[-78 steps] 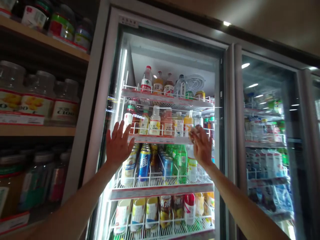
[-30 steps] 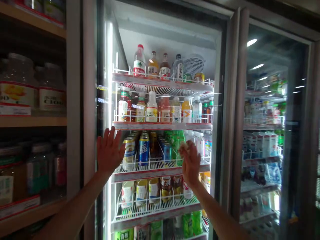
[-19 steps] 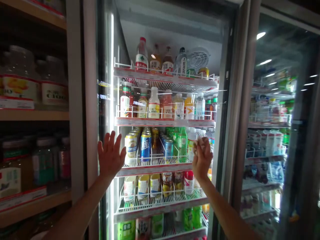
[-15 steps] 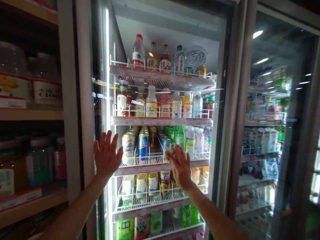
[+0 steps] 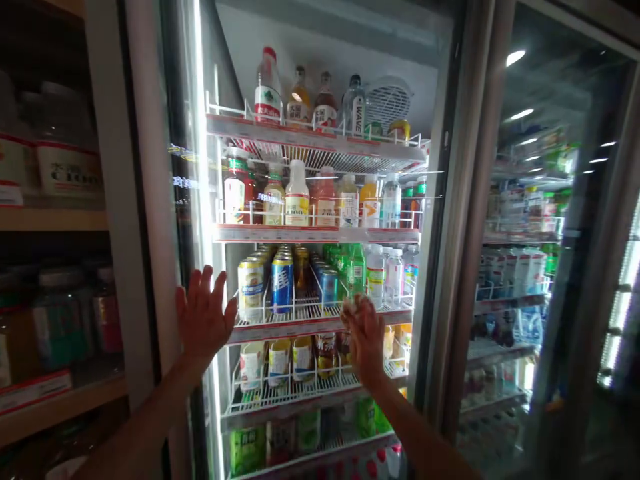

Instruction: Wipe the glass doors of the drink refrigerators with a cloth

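Observation:
My right hand [image 5: 367, 343] is closed on a crumpled, light-coloured cloth or wad of tissue [image 5: 354, 309], held at the glass door [image 5: 325, 33] of a lit drinks fridge. Behind it, through the glass, are the green bottles [image 5: 356, 267] and the edge of the third shelf. My left hand [image 5: 203, 317] is spread, fingers up, against the left side of the door beside the bright light strip [image 5: 201, 120]. Nothing is in it. Whether its whole palm touches the glass I cannot tell.
Bottles and cans, including a blue can [image 5: 283, 285], stand on wire shelves inside. To the left is a wooden shelf [image 5: 55, 220] with large bottles. Another glass-fronted fridge [image 5: 520, 167] stands to the right, past a metal frame [image 5: 463, 200].
My right hand has moved down and a little right with the cloth, uncovering a blue can behind the glass. My left hand stays by the door's left side. The view has shifted slightly.

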The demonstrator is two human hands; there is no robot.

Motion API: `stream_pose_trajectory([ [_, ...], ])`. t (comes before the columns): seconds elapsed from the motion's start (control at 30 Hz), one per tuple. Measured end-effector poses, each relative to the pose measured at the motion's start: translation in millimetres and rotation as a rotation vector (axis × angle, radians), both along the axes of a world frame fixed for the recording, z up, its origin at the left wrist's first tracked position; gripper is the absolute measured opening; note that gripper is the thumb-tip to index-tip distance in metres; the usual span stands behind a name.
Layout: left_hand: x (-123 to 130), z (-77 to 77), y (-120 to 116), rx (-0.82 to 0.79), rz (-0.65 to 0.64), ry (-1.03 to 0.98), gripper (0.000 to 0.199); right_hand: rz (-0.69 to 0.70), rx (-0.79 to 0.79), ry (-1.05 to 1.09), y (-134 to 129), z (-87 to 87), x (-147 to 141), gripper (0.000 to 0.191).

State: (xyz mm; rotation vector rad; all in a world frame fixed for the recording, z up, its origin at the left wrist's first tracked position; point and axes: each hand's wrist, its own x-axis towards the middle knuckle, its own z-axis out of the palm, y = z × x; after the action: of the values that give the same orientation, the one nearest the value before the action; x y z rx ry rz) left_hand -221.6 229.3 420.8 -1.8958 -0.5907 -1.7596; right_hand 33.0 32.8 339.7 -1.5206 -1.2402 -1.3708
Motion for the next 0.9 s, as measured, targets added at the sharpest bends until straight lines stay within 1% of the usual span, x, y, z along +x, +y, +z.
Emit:
stream_pose_trajectory([
  [0.03,0,-0.5,0,-0.004,0.003,0.004,0.064,-0.005,-0.022,-0.025,3,-2.6,-5,0.051],
  [0.07,-1,-1.5,0,-0.005,0.004,0.008,0.064,-0.024,-0.012,-0.032,2,-2.8,-5,0.05],
  [0.13,-1,-4.4,-1,-0.008,0.01,0.012,0.065,-0.066,0.064,0.001,-7,3.6,8,0.05],
  [0.23,-1,-8.9,-1,-0.024,0.037,0.019,0.065,-0.12,0.236,0.11,-18,19.2,29,0.053],
  [0.3,-1,-10.7,-1,-0.032,0.051,0.023,0.066,-0.117,0.269,0.137,-13,22.0,22,0.056],
  [0.33,-1,-11.2,-1,-0.034,0.054,0.026,0.065,-0.1,0.235,0.123,-6,19.4,12,0.056],
  [0.37,-1,-11.5,-1,-0.034,0.052,0.026,0.065,-0.073,0.167,0.089,1,14.7,-2,0.056],
  [0.43,-2,-11.7,0,-0.038,0.046,0.025,0.063,-0.006,-0.017,-0.027,15,2.9,-28,0.054],
  [0.47,-3,-11.7,0,-0.048,0.043,0.028,0.063,0.021,-0.087,-0.083,18,-1.5,-36,0.053],
  [0.5,-3,-11.8,0,-0.058,0.039,0.039,0.062,0.037,-0.119,-0.121,20,-3.4,-38,0.052],
  [0.53,-3,-11.8,0,-0.064,0.036,0.044,0.061,0.04,-0.11,-0.129,18,-2.3,-35,0.053],
  [0.6,-3,-12.0,1,-0.073,0.034,0.046,0.059,0.015,0.016,-0.076,11,8.7,-15,0.054],
  [0.67,-2,-12.1,1,-0.077,0.033,0.035,0.057,-0.032,0.176,0.012,3,24.9,6,0.056],
  [0.73,-2,-12.0,0,-0.073,0.037,0.028,0.057,-0.061,0.252,0.066,2,34.7,12,0.057],
  [0.77,-2,-11.9,0,-0.066,0.042,0.033,0.057,-0.062,0.238,0.071,5,34.6,7,0.057],
  [0.8,-2,-11.7,0,-0.055,0.048,0.036,0.058,-0.05,0.188,0.055,9,31.0,-2,0.056],
  [0.9,-2,-11.1,1,-0.009,0.059,0.032,0.059,0.034,-0.045,-0.116,23,9.1,-35,0.051],
])
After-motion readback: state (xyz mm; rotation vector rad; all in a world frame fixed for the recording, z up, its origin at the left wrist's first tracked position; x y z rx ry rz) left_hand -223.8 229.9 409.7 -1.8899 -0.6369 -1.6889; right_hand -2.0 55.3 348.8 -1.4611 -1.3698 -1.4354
